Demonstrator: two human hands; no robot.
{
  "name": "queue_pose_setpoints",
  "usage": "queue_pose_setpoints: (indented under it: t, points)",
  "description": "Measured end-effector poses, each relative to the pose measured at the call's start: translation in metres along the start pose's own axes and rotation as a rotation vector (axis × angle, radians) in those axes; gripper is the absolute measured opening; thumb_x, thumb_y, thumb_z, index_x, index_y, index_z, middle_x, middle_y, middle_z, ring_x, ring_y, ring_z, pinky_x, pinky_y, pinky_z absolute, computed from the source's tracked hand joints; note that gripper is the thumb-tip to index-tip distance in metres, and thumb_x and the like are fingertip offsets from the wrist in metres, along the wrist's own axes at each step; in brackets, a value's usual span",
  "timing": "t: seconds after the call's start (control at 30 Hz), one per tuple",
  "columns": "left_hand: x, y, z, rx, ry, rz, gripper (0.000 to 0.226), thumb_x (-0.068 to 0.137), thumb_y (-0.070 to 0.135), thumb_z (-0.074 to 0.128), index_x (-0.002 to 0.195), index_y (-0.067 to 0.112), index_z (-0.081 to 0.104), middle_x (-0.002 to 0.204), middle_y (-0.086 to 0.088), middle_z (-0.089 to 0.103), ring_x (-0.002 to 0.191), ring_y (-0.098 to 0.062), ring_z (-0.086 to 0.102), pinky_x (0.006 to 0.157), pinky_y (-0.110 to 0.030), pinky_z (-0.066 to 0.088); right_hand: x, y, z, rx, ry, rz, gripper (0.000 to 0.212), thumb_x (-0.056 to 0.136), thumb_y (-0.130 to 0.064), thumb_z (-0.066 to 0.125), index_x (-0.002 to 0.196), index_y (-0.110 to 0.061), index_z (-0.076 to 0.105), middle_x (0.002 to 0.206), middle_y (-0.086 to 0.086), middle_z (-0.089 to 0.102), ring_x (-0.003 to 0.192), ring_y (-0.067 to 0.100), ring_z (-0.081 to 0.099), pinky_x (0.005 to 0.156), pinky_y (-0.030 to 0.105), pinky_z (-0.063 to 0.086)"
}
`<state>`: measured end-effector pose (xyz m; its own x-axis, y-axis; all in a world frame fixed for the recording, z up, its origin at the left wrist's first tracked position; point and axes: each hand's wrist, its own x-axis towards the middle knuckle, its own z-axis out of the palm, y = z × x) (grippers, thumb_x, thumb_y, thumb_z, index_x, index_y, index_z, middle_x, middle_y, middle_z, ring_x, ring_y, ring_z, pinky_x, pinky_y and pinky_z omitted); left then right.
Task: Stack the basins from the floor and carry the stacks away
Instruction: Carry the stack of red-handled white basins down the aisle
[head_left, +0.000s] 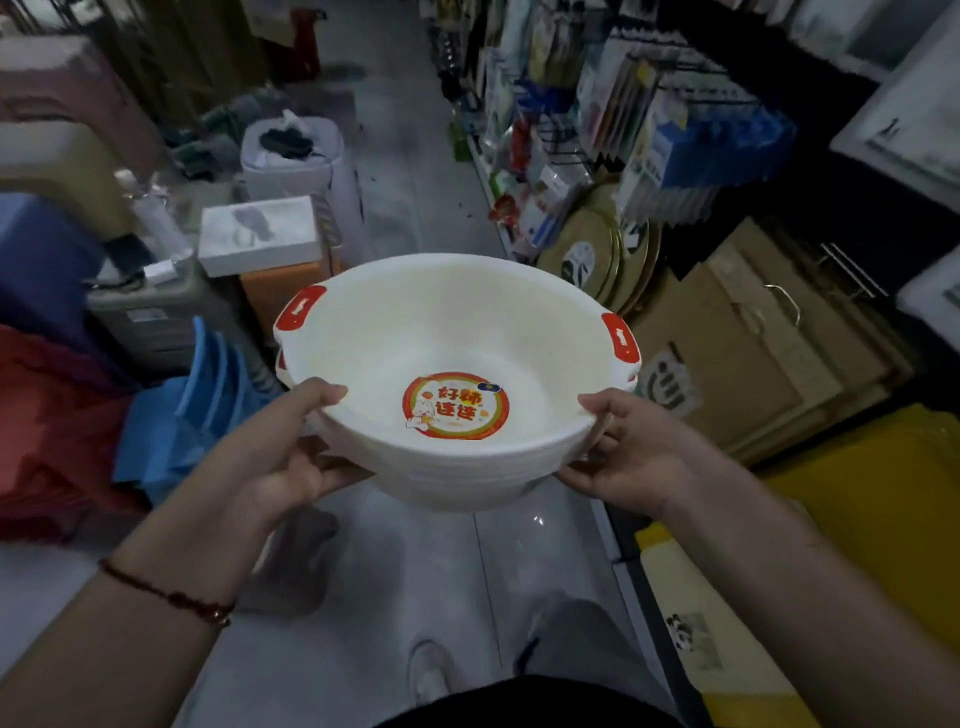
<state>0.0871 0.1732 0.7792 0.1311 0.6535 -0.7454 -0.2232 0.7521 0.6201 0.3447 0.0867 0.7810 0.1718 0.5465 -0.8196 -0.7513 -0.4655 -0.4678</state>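
A stack of several white basins (452, 332) with red handle tabs and a round red sticker inside the top one hangs in the air in front of me, above the grey floor. My left hand (283, 452) grips the stack's near left side, thumb over the rim and fingers curled underneath. On the near right side my right hand (623, 452) holds it the same way. The lower basins show only as nested rims.
A narrow aisle of grey floor (415, 197) runs ahead. Blue and red goods (171, 415), boxes and a white box (260, 234) crowd the left. Racks of packaged goods (649, 130), round trays (587, 260), cardboard (753, 353) and yellow items (857, 519) line the right.
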Motion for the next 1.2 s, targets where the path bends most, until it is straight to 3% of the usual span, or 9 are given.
queue_pose_setpoints:
  t: [0.07, 0.13, 0.33, 0.5, 0.6, 0.77, 0.9, 1.03, 1.2]
  points:
    - [0.020, 0.010, 0.022, 0.010, -0.008, -0.016, 0.009, 0.091, 0.012, 0.060, 0.098, 0.013, 0.054, 0.114, -0.019, 0.058, 0.115, -0.041, 0.057, 0.075, -0.056, 0.057, 0.018, -0.025, 0.000, 0.008, 0.027, 0.016, 0.042, 0.085, -0.007, 0.063, 0.127, -0.009, 0.055, 0.103, 0.010, 0.064, 0.087, 0.032, 0.060, 0.060, 0.050, 0.060]
    - [0.041, 0.017, 0.044, 0.014, 0.009, -0.029, 0.014, 0.090, 0.011, 0.061, 0.102, 0.013, 0.054, 0.114, -0.018, 0.059, 0.110, -0.039, 0.059, 0.065, -0.057, 0.057, 0.038, -0.052, 0.000, 0.012, 0.043, 0.032, 0.044, 0.084, -0.007, 0.065, 0.127, -0.010, 0.055, 0.117, 0.009, 0.063, 0.096, 0.034, 0.060, 0.069, 0.049, 0.059]
    - [0.109, 0.050, 0.121, -0.015, 0.041, -0.060, 0.030, 0.087, 0.007, 0.063, 0.115, 0.014, 0.057, 0.122, -0.021, 0.059, 0.112, -0.042, 0.059, 0.061, -0.059, 0.058, 0.107, -0.139, -0.004, 0.041, 0.041, 0.077, 0.044, 0.082, -0.008, 0.068, 0.124, -0.009, 0.056, 0.123, 0.008, 0.059, 0.111, 0.034, 0.057, 0.086, 0.053, 0.052]
    - [0.155, 0.088, 0.177, -0.102, 0.085, -0.040, 0.022, 0.087, 0.009, 0.063, 0.109, 0.013, 0.058, 0.121, -0.020, 0.061, 0.113, -0.041, 0.059, 0.065, -0.057, 0.058, 0.158, -0.225, 0.031, -0.029, -0.009, 0.085, 0.027, 0.082, -0.011, 0.066, 0.107, -0.010, 0.056, 0.122, 0.006, 0.058, 0.099, 0.032, 0.057, 0.066, 0.045, 0.051]
    - [0.170, 0.107, 0.187, -0.180, 0.116, -0.001, 0.016, 0.090, 0.011, 0.059, 0.106, 0.013, 0.058, 0.115, -0.016, 0.063, 0.115, -0.037, 0.058, 0.055, -0.056, 0.056, 0.176, -0.257, 0.061, -0.101, -0.027, 0.100, 0.039, 0.081, -0.012, 0.067, 0.119, -0.012, 0.058, 0.125, 0.006, 0.061, 0.105, 0.030, 0.059, 0.068, 0.045, 0.053]
    - [0.195, 0.150, 0.192, -0.315, 0.167, 0.039, 0.042, 0.088, 0.009, 0.063, 0.128, 0.013, 0.051, 0.116, -0.018, 0.062, 0.105, -0.039, 0.060, 0.067, -0.061, 0.055, 0.203, -0.304, 0.117, -0.199, -0.099, 0.107, 0.029, 0.082, -0.013, 0.067, 0.108, -0.008, 0.056, 0.112, 0.010, 0.059, 0.097, 0.031, 0.058, 0.073, 0.047, 0.053]
    - [0.234, 0.186, 0.194, -0.336, 0.154, 0.054, 0.043, 0.088, 0.009, 0.062, 0.129, 0.011, 0.051, 0.117, -0.017, 0.064, 0.106, -0.037, 0.060, 0.063, -0.058, 0.058, 0.243, -0.332, 0.155, -0.234, -0.085, 0.095, 0.045, 0.079, -0.011, 0.068, 0.123, -0.009, 0.058, 0.124, 0.008, 0.060, 0.104, 0.031, 0.059, 0.075, 0.047, 0.054]
    - [0.291, 0.229, 0.203, -0.309, 0.138, 0.019, 0.038, 0.088, 0.011, 0.063, 0.125, 0.012, 0.055, 0.121, -0.017, 0.064, 0.105, -0.037, 0.062, 0.060, -0.054, 0.057, 0.288, -0.363, 0.197, -0.218, -0.037, 0.116, 0.025, 0.081, -0.011, 0.066, 0.104, -0.006, 0.057, 0.104, 0.010, 0.059, 0.090, 0.031, 0.057, 0.069, 0.046, 0.050]
    - [0.382, 0.309, 0.215, -0.285, 0.111, -0.040, 0.033, 0.087, 0.009, 0.063, 0.120, 0.013, 0.060, 0.119, -0.014, 0.068, 0.108, -0.035, 0.062, 0.056, -0.056, 0.059, 0.358, -0.408, 0.264, -0.194, 0.018, 0.096, 0.042, 0.077, -0.009, 0.067, 0.118, -0.008, 0.057, 0.112, 0.010, 0.060, 0.095, 0.034, 0.057, 0.071, 0.048, 0.053]
